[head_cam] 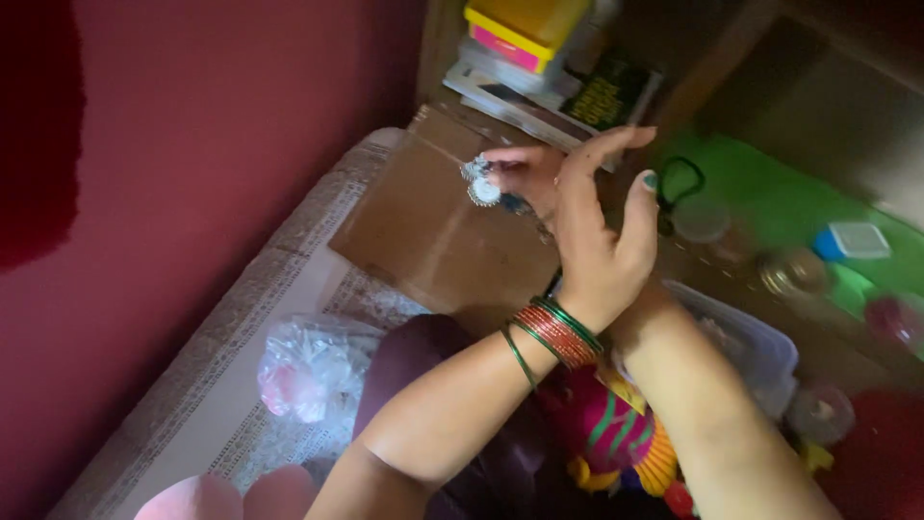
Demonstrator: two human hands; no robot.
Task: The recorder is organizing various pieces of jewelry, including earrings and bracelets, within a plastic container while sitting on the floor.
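Dark red wall (221, 144) is filling the background beside a patterned mat (241, 327), where a flat cardboard sheet (433, 221) is lying. Over the cardboard's far edge, the right hand (525, 173) is pinching a small silvery ornament (479, 183) between its fingertips. The left hand (602, 241), wearing red and green bangles (558, 332), is crossing in front of it with fingers spread, gripping nothing. Near the cardboard's close corner, a crumpled clear plastic bag (308, 371) is resting.
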